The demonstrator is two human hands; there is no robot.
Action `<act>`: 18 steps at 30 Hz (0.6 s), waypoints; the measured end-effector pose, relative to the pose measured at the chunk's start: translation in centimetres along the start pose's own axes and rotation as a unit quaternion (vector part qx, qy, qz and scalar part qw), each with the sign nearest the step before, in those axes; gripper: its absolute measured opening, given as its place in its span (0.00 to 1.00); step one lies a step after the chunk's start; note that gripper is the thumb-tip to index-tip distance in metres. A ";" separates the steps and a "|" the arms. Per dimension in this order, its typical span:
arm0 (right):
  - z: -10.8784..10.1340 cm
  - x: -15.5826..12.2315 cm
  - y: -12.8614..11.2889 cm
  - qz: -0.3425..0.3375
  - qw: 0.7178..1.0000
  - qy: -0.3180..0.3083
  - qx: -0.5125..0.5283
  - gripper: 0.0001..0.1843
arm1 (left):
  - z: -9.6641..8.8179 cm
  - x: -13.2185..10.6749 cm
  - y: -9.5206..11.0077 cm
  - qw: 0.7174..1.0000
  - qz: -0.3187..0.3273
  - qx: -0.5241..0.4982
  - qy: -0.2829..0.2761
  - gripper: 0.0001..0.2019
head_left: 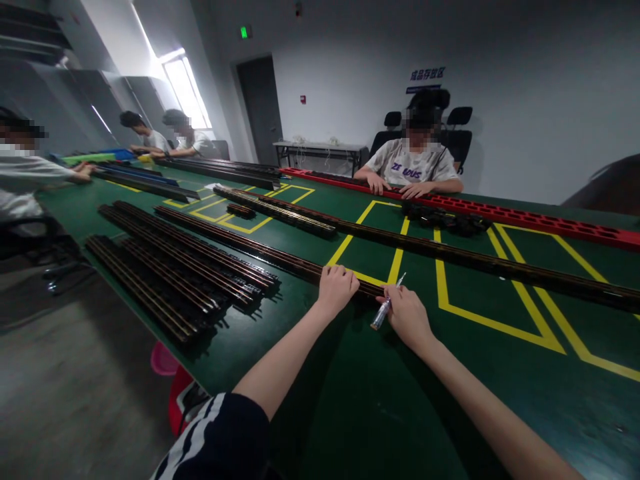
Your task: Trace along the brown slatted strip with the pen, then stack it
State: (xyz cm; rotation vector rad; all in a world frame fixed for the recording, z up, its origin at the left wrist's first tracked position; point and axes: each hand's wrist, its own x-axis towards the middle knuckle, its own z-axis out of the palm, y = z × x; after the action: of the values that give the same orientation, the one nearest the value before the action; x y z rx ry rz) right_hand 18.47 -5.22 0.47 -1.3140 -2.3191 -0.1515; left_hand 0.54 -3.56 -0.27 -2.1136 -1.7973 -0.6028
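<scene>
My left hand (337, 287) is closed over a long dark rail (240, 244) that runs across the green table (380, 400). My right hand (407, 313) sits just right of it, fingers pinched round a small clear syringe-like tube (385, 308), its tip pointing up and away from me beside the rail. Both hands rest at the rail's near end.
Stacks of several dark rails (170, 280) lie to my left near the table edge. A longer rail (500, 267) and a red strip (525, 217) cross the far side. A person (413, 167) sits opposite; other people (165, 137) work at the far left. Yellow lines (440, 293) mark the table.
</scene>
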 end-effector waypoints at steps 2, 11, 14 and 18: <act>0.3 0.3 -0.8 -0.001 1.000 0.004 0.003 0.08 | -0.3 -0.2 -0.9 1.000 0.004 0.013 -0.018 0.16; 1.7 2.7 -4.4 0.018 0.997 0.004 0.076 0.07 | -2.0 0.0 -5.9 0.996 -0.003 0.033 -0.085 0.16; 1.9 3.3 -5.5 0.021 0.996 0.005 0.091 0.07 | -2.6 0.0 -7.7 0.993 -0.010 0.038 -0.112 0.16; 2.3 4.1 -7.2 0.029 0.992 -0.008 0.120 0.04 | -3.0 0.4 -10.4 0.986 -0.038 0.052 -0.157 0.17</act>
State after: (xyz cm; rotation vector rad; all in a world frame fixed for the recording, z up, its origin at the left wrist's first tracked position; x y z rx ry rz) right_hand 9.91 -5.15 1.19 -1.2628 -2.2277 0.1539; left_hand -9.97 -2.91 2.14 -2.1734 -2.0311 -0.1938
